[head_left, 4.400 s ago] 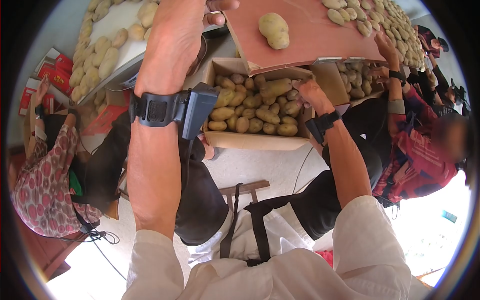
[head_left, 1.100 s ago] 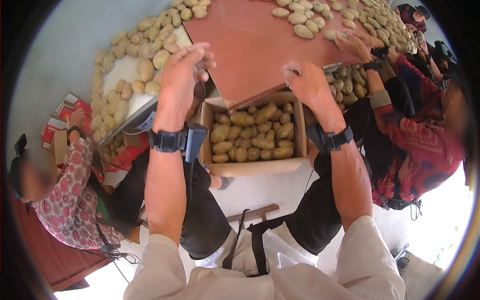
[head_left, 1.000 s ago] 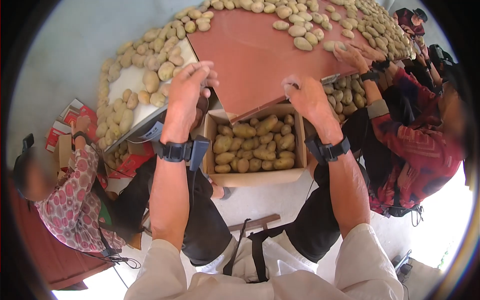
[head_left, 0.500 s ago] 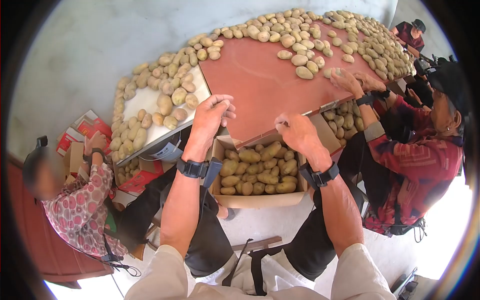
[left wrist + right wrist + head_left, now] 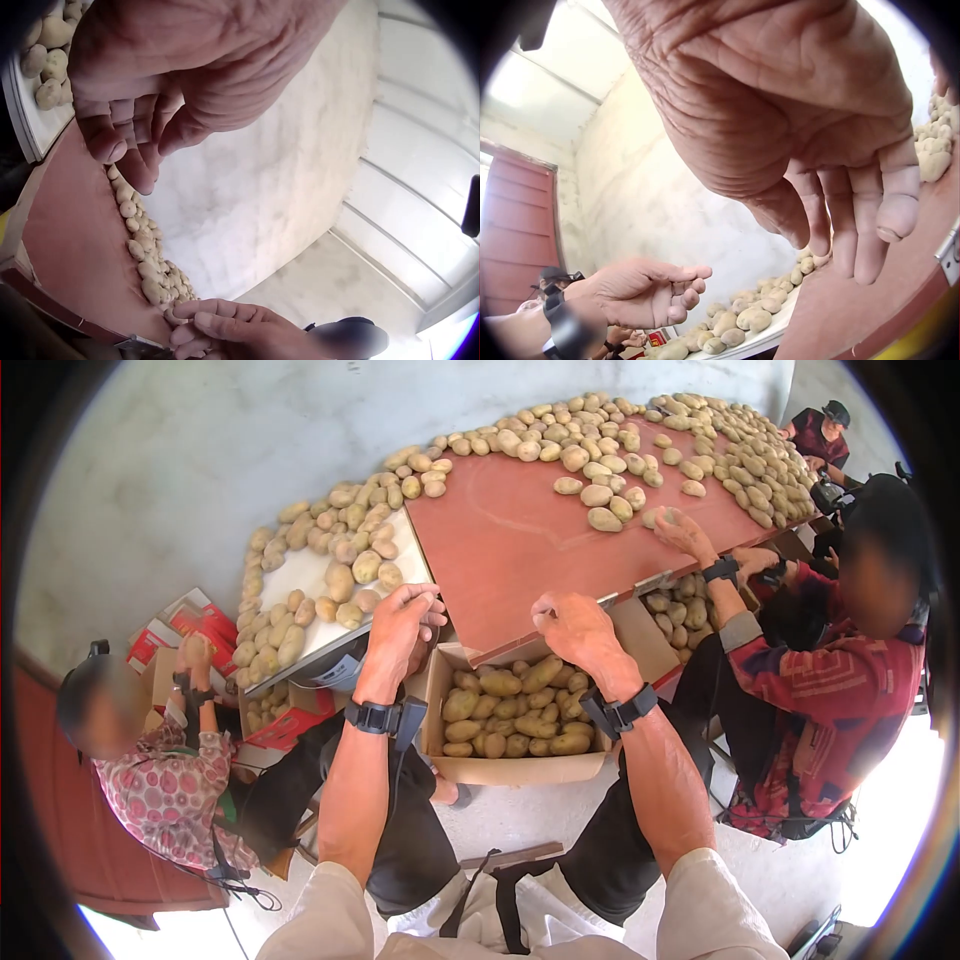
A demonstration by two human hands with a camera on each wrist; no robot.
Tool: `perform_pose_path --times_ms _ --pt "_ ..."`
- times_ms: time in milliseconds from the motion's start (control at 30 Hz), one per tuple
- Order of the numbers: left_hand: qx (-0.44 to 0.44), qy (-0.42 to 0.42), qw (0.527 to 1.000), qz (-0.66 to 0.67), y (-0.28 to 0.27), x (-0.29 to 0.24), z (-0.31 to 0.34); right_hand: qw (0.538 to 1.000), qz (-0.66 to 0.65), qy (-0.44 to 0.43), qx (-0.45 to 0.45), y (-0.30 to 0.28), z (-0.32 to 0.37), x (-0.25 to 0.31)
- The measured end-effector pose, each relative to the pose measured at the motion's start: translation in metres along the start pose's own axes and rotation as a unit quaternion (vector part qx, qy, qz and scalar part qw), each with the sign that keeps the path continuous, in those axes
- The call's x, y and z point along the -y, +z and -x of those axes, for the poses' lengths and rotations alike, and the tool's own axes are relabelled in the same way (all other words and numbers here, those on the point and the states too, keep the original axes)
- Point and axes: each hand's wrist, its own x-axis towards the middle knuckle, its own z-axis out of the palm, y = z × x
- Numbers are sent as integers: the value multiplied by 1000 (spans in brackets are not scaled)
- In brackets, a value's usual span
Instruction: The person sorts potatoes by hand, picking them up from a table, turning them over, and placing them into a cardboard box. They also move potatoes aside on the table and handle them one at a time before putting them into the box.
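My left hand (image 5: 405, 622) hovers at the near left corner of the red-brown board (image 5: 520, 540), fingers loosely curled, holding nothing. Just right of it, my right hand (image 5: 565, 628) hangs over the board's near edge, also empty. Below and between them stands a cardboard box (image 5: 510, 768) filled with potatoes (image 5: 510, 705). The left wrist view shows the left hand (image 5: 142, 112) with its fingers bent toward the palm and nothing in it. In the right wrist view the right hand (image 5: 817, 150) has relaxed fingers and an empty palm.
Several loose potatoes (image 5: 600, 495) lie across the board's far side and on a white table (image 5: 300, 575) at left. A person in red (image 5: 830, 680) at right touches a potato (image 5: 668, 517). Another person (image 5: 160, 790) sits at left by red cartons (image 5: 190, 625).
Both hands have dropped lower in the head view and drawn closer together near the board's edge. The view has tilted up, showing more of the potato-covered tables.
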Motion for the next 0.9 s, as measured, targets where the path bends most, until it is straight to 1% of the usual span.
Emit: perform_pose_path --times_ms 267,367,400,467,500,533,600,667,700,800,867,900 --pt "-23 -21 999 9 -12 25 38 1000 14 -20 9 1 3 5" --pt "-5 -16 994 -109 -6 44 46 998 20 -45 28 8 -4 -5" --pt "-8 -18 994 -109 -5 51 46 998 19 -46 31 11 -7 -9" --pt "9 -9 988 -153 -2 66 49 995 54 -75 -28 18 -18 -25" --pt "18 -15 987 -162 -3 72 51 980 78 -163 -84 24 -23 -40" --pt "16 -31 984 -172 -2 79 50 982 76 -158 -70 22 -19 -42" --pt "28 -41 978 -202 -2 87 49 997 -7 -71 -26 2 -13 -34" --pt "33 -61 975 -212 1 90 52 998 -11 -53 -26 2 -17 -40" --pt "38 -68 973 -220 4 90 51 998 -34 -40 -21 1 -19 -43" --pt "37 -70 967 -241 11 100 44 998 -49 -42 -14 -1 -18 -47" --pt "35 -88 967 -236 16 103 42 998 -54 -37 -10 0 -19 -48" --pt "32 -110 973 -203 19 104 40 998 -57 -34 -8 0 -19 -48"
